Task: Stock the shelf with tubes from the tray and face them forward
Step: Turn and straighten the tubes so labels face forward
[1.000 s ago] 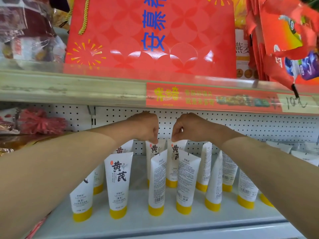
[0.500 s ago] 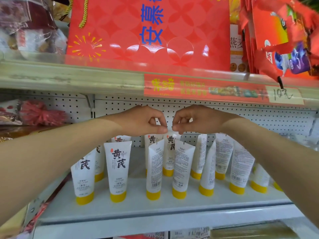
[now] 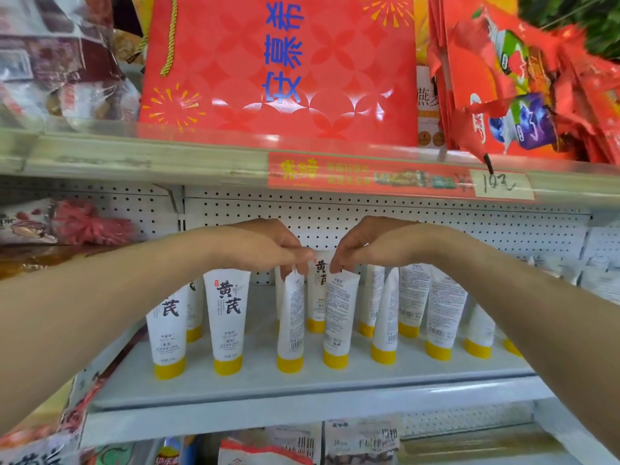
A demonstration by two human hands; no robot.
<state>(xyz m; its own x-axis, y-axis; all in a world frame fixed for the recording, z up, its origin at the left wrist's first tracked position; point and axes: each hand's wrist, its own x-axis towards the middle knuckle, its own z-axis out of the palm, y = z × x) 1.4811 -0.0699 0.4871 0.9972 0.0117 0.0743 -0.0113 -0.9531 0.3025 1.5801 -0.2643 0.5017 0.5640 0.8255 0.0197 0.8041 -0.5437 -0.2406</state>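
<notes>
White tubes with yellow caps stand cap-down on the white shelf (image 3: 255, 387). Two at the left, such as the front-facing tube (image 3: 228, 317), show their black characters. Several others show their printed backs. My left hand (image 3: 265, 245) pinches the top edge of a back-facing tube (image 3: 290, 323) in the front row. Close beside it, my right hand (image 3: 365, 241) pinches the top of the neighbouring back-facing tube (image 3: 339, 317). A front-facing tube (image 3: 318, 290) stands behind, between my fingertips. No tray is in view.
The upper shelf's edge (image 3: 134, 159) hangs just above my hands, carrying a big red gift bag (image 3: 278, 68) and red packets (image 3: 523, 82). A pegboard back wall (image 3: 436, 226) closes the bay. Snack packs (image 3: 67, 226) lie to the left, and more goods sit on the shelf below.
Both hands have come forward and down from the tops of the back-row tubes to the tops of two front-row tubes. The view has pulled back, showing the shelf's front edge.
</notes>
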